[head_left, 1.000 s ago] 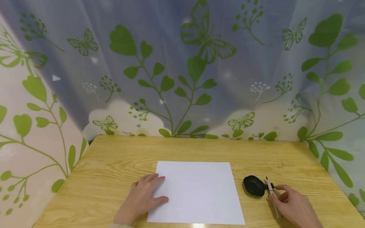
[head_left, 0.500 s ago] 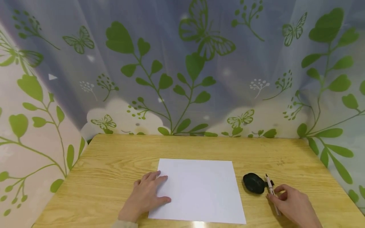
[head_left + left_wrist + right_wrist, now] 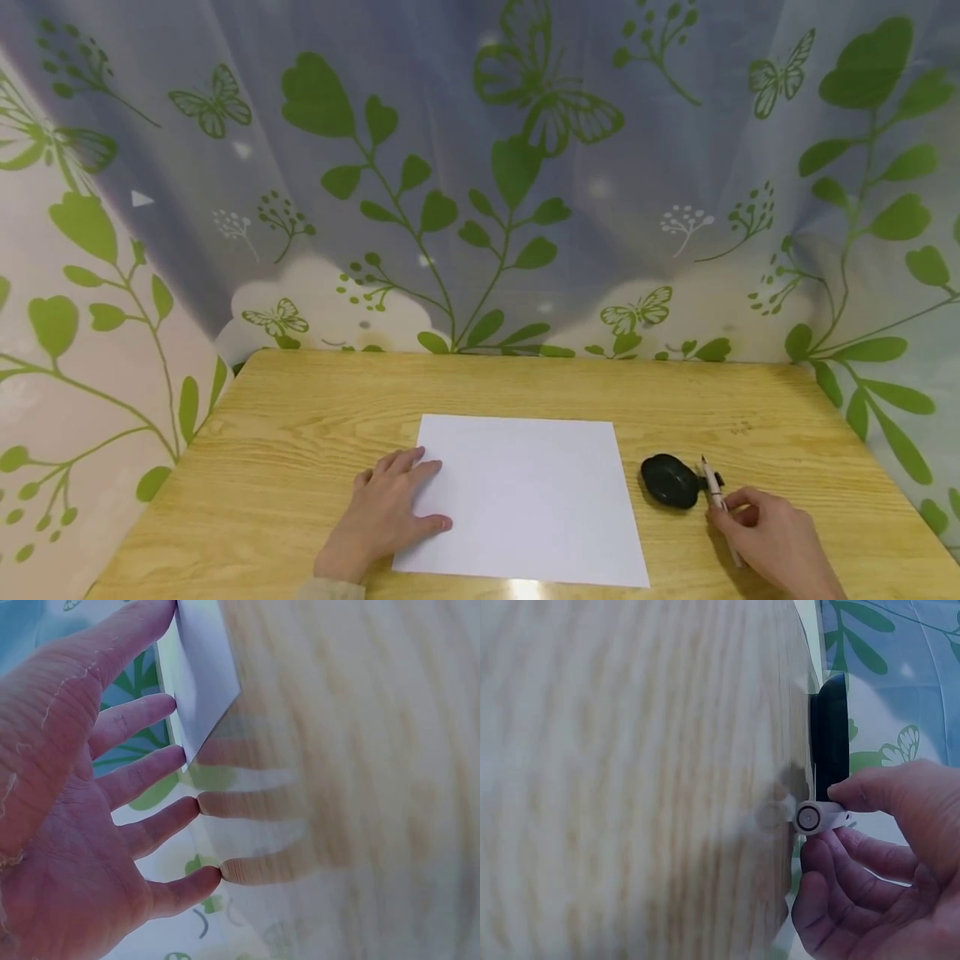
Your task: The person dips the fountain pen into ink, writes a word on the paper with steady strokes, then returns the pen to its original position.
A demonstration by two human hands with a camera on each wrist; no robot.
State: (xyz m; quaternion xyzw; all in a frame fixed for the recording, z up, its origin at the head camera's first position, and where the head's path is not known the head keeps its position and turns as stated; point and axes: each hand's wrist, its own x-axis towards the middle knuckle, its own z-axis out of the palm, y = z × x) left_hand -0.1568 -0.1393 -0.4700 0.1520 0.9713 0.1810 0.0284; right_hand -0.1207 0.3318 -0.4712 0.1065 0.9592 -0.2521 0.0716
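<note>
A white sheet of paper (image 3: 525, 500) lies on the wooden table. At its left edge rests my left hand (image 3: 382, 517), fingers spread, with thumb and fingertips over the paper. In the left wrist view, only a corner of the paper (image 3: 202, 667) shows beside the straight fingers of the left hand (image 3: 82, 817). My right hand (image 3: 776, 533) pinches a slim pale pen (image 3: 714, 483) with a dark pointed tip. The pen slants beside a small black dish (image 3: 670, 481), overlapping its stubby side piece. From the right wrist, the pen's round end (image 3: 808, 818) shows between thumb and fingers.
The light wooden table (image 3: 315, 400) extends around the paper and the dish. A curtain (image 3: 450, 208) printed with green leaves and butterflies hangs behind the table's far edge and along both sides.
The paper has shifted slightly to the right and turned a little, with my left hand moving along with it. My right hand stays at the pen; the view has tilted slightly.
</note>
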